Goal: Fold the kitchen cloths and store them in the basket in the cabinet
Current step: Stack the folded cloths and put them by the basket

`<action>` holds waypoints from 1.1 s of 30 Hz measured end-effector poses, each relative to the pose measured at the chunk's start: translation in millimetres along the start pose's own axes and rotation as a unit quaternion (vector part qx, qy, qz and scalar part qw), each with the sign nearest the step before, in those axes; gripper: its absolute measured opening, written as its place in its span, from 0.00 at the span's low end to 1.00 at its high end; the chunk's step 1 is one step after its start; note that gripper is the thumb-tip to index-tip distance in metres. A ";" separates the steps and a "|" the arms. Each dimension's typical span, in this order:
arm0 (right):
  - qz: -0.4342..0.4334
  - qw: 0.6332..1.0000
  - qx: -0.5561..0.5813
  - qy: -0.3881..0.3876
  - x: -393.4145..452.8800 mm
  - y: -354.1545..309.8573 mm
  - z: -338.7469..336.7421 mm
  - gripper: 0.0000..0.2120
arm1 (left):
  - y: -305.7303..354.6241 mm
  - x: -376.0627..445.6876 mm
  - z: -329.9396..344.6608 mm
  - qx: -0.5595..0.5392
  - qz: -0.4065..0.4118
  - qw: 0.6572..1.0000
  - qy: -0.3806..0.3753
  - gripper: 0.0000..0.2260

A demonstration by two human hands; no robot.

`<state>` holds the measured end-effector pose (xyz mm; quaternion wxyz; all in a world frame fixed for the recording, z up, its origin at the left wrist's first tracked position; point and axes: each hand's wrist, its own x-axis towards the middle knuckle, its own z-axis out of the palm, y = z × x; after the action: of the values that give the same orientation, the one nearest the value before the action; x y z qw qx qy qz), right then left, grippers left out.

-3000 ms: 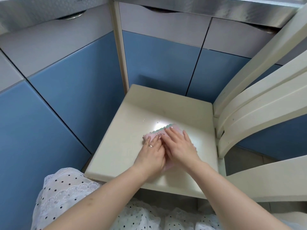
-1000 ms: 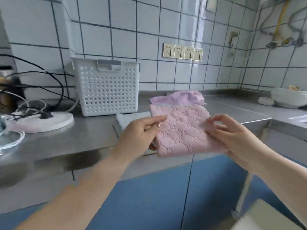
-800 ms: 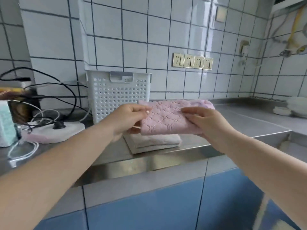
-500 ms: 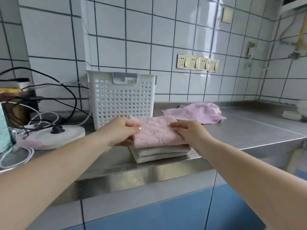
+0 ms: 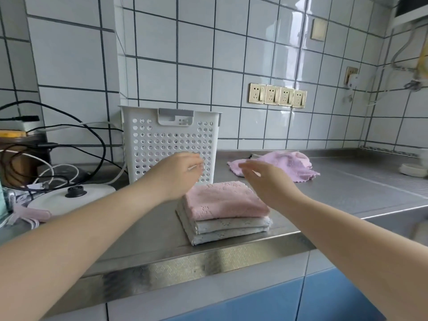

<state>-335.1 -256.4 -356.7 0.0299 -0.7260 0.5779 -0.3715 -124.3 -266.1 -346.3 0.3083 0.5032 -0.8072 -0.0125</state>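
A folded pink cloth [image 5: 222,200] lies on top of two folded whitish cloths [image 5: 229,228] near the front edge of the steel counter [image 5: 347,193]. My left hand [image 5: 178,174] and my right hand [image 5: 266,179] hover just above the stack, both open and holding nothing. An unfolded lilac cloth [image 5: 284,163] lies crumpled further back to the right. The white perforated basket [image 5: 169,140] stands upright on the counter behind my left hand, against the tiled wall.
Black and white cables [image 5: 69,147] and a round white appliance base [image 5: 69,198] crowd the counter's left. A row of wall sockets [image 5: 278,96] sits above the counter. A white dish [image 5: 414,169] is at far right. Blue cabinet doors [image 5: 324,297] are below.
The pink cloth was folded on the chair seat, carried up to the counter and set on the whitish stack. Both hands have let go of it and lifted off.
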 end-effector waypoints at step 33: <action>0.012 0.961 0.245 -0.132 -15.9 52.4 37.2 0.16 | 7.5 -40.4 49.2 0.063 -0.223 0.963 -0.138 0.31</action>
<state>-357.5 -274.4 -416.3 0.2871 -0.7318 0.4693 -0.4022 -143.2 -243.5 -403.3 0.1515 0.6819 -0.7087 -0.0994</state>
